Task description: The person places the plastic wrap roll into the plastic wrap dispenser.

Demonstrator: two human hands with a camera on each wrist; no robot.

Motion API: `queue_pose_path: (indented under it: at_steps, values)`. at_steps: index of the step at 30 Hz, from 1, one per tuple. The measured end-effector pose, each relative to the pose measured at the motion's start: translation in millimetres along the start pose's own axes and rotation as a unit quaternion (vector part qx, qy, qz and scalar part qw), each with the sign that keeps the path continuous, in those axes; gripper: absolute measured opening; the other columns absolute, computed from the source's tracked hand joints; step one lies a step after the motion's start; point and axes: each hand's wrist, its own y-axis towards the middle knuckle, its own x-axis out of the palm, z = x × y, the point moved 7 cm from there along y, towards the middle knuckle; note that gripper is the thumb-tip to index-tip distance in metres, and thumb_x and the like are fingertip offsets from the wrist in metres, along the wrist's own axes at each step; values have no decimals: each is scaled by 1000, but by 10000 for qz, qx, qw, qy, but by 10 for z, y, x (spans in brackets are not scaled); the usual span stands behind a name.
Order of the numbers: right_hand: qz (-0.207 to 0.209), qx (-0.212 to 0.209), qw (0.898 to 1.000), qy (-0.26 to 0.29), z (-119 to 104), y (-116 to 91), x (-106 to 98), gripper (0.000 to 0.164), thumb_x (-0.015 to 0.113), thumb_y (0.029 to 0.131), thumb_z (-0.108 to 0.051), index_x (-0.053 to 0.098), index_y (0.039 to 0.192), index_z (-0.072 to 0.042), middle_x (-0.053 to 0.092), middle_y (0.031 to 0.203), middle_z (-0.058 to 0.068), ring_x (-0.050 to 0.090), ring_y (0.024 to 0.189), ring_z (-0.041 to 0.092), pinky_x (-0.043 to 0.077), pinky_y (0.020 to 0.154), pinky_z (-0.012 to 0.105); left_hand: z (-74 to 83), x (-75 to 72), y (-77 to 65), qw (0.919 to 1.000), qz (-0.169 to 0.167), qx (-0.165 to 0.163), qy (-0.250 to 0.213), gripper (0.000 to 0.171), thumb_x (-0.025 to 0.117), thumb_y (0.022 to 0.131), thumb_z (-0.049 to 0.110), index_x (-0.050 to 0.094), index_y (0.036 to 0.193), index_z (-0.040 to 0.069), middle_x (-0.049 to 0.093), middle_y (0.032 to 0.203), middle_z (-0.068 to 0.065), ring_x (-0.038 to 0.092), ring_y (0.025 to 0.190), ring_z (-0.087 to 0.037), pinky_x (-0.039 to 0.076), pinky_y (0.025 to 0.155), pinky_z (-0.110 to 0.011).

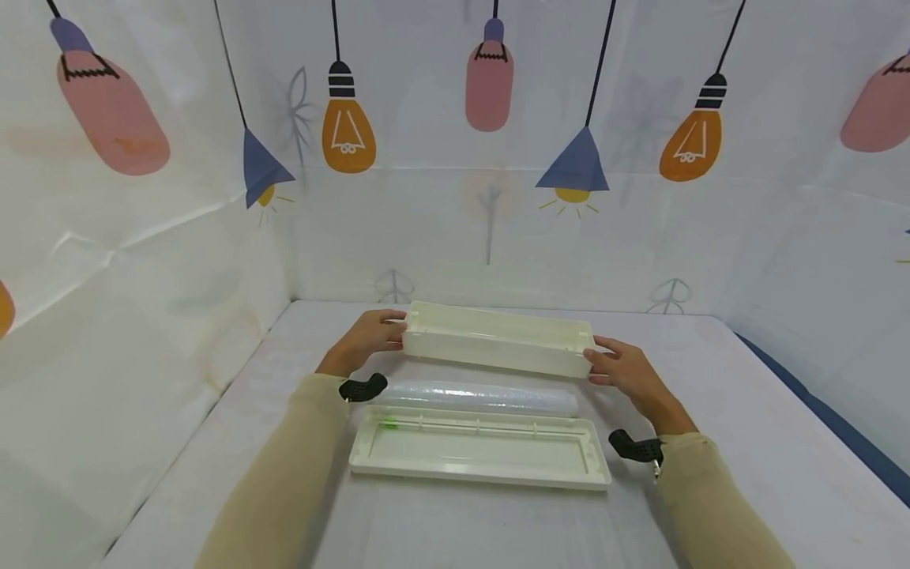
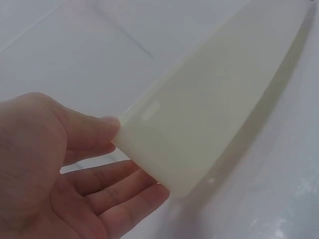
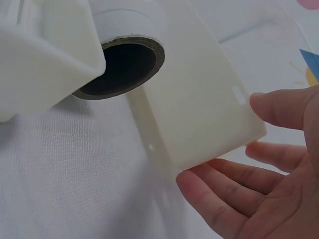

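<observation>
A long cream plastic box (image 1: 498,357), open at the top, is held between both hands at its two short ends. My left hand (image 1: 370,341) grips the left end, with the thumb (image 2: 102,130) at a corner and the fingertips against the end wall. At the right end, my right hand (image 1: 629,375) holds on in like manner, its thumb (image 3: 271,107) by a small slot in the box's side. Just nearer than the box lies a roll of clear plastic film (image 1: 476,399) on a brown cardboard core (image 3: 157,50). In front of it rests a shallow cream lid (image 1: 483,476).
A white cloth covers the table (image 1: 455,525). White sheeting (image 1: 441,229) printed with lamps and bulbs hangs behind it and at both sides. A dark blue strip (image 1: 825,403) runs along the right edge.
</observation>
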Motion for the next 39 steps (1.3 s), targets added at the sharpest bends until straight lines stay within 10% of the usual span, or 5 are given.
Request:
queue_pose_path:
  at_steps: [39]
  values:
    - [-584,-275,9978,174,-104,-30,143,73,61,103,-26,22,155,8,43,144,36,61,118,41,53,95,39,-45,-92,-410,9983,270,-13,522,49,54,105,14,40,148,-4,51,142,-26,62,117,-36,52,98,-42]
